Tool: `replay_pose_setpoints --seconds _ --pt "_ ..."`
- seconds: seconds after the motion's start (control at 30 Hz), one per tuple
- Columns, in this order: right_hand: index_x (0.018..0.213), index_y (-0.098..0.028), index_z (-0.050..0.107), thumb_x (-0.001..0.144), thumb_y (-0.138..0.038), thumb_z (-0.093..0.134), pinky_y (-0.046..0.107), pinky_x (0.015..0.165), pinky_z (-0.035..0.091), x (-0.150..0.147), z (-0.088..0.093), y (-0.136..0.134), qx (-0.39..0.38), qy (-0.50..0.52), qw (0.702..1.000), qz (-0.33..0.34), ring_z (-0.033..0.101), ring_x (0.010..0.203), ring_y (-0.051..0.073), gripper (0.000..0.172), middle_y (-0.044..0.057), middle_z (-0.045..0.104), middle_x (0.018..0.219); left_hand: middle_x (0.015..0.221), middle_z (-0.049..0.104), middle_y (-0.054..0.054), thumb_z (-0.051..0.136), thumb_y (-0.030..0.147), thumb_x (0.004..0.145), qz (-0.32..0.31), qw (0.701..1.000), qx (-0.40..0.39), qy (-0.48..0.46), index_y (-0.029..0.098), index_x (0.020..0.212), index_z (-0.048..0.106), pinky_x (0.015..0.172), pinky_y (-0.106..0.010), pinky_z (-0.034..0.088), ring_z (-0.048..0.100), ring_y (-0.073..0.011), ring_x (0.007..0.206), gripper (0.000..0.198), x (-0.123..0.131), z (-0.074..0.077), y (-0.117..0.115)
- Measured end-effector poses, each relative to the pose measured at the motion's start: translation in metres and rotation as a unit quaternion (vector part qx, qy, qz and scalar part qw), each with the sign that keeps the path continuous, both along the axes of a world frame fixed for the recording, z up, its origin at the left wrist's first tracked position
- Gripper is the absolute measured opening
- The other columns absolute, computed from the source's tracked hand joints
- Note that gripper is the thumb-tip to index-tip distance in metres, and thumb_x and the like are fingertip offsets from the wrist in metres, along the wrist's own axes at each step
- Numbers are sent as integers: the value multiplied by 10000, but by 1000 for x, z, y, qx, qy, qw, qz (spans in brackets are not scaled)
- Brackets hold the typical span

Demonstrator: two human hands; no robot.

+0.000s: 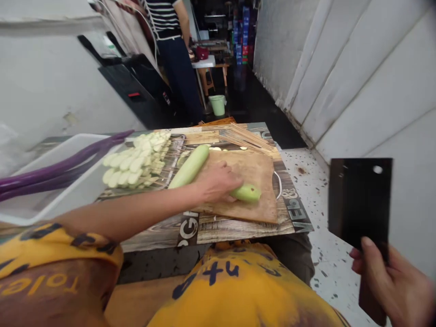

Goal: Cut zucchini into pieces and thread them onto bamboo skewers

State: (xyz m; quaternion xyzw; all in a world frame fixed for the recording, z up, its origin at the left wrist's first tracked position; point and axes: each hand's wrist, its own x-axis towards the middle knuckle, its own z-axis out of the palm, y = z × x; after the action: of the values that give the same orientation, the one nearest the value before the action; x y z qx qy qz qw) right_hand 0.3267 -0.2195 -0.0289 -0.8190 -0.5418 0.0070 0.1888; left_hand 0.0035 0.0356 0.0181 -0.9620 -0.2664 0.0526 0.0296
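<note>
Both hands of the worker are occupied, as I see from here. Left hand [220, 181] is closed over a green squash [248, 193], which lies on the wooden cutting board [245, 163], its free end pointing to about four o'clock. Right hand [391, 277] grips the handle of a dark cleaver [361, 200]; the blade is raised upright at three o'clock, well apart from the board. Another squash [190, 165] lies slanted at the board's ten o'clock edge. Further out, at nine to ten o'clock, skewered slices [132, 163] are piled on the tabletop [231, 229], near a white bin [81, 143] with purple eggplants [61, 168]. Thin sticks [247, 138] spread at twelve o'clock. Another person [170, 20] stands at eleven o'clock.
</note>
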Motion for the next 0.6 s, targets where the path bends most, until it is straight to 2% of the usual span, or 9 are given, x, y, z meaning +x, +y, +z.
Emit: replay_pose_setpoints --seconds 0.03,0.07,0.1,0.17,0.23,0.37,0.47,0.6 --pt "741 -261 573 918 -405 404 260 425 476 -10 14 11 -5 41 999 -29 641 492 195 284 28 656 564 909 635 -160 603 463 746 35 999 22 -8 150 1063 589 895 -452 300 547 -303 902 446 4 -1 -7" --pt "714 -260 559 916 -418 411 265 453 481 -19 27 21 -11 78 997 -12 641 507 191 297 25 656 576 886 632 -168 581 486 764 67 997 41 -16 129 1052 589 877 -450 306 546 -307 883 459 7 -2 -15" --pt "690 -256 543 911 -433 423 271 492 487 -27 36 30 -21 96 995 26 643 534 187 307 23 658 600 870 629 -173 561 507 777 96 994 55 -20 117 1037 592 865 -449 310 543 -313 876 469 10 -2 -22" --pt "659 -249 503 911 -462 411 273 480 460 -39 49 45 -24 110 990 85 608 490 170 343 4 617 552 849 626 -178 525 562 789 139 988 66 -23 111 1001 601 855 -449 316 533 -325 879 503 16 -2 -34" --pt "658 -244 470 921 -474 376 269 447 422 -45 56 59 -39 102 985 137 558 434 156 361 -15 554 492 850 623 -183 466 626 796 169 983 64 -25 105 1022 597 844 -452 324 527 -336 888 583 21 -5 -41" --pt "692 -237 439 937 -447 303 281 428 369 -53 65 82 -78 31 973 214 528 423 168 350 -4 525 491 918 612 -195 338 635 846 224 974 34 -27 69 1278 453 767 -415 367 547 -332 875 721 24 -13 -43" --pt "714 -231 438 939 -409 286 290 431 339 -58 69 94 -106 -13 966 237 523 419 172 325 11 544 512 911 617 -183 297 594 878 237 971 -7 -16 69 1366 350 711 -375 387 570 -309 836 718 24 -16 -40" --pt "727 -228 436 942 -385 279 284 431 317 -61 74 100 -135 -9 961 240 506 409 159 310 3 535 510 871 625 -168 295 614 869 241 970 -11 -7 91 1352 378 677 -371 399 582 -308 801 716 24 -17 -38"
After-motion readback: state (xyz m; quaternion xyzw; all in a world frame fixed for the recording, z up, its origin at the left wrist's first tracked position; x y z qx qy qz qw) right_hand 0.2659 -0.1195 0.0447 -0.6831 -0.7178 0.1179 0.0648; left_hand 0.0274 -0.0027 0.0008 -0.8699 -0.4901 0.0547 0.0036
